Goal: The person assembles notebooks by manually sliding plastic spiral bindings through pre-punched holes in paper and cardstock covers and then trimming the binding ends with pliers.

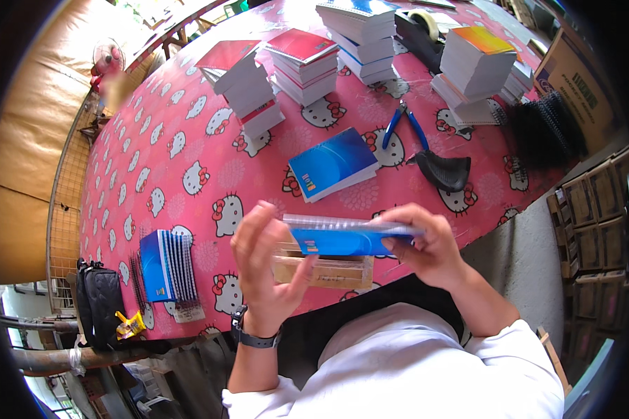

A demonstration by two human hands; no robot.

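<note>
My right hand [426, 244] grips the right end of a thin blue notebook [349, 241], thumb on its cover. A pale, slightly blurred row of binding or punched holes runs along the notebook's far edge. At its left end is my left hand [267, 258], fingers spread and the thumb close to the cover; I cannot tell if it touches. Below the notebook, partly hidden, is a wooden box-like frame [356, 274] at the table's near edge. Beyond my hands lies a small pile of blue-covered notebooks [334, 162], with blue-handled pliers [407, 129] to its right.
Stacks of red [302, 66], blue [360, 42] and yellow-orange [472, 73] notebooks stand at the back. Spiral-bound blue notebooks [164, 265] lie at left beside a black bag [99, 304] and yellow wrapper [129, 325]. Black coils [548, 129] and a cardboard box [576, 87] are at right.
</note>
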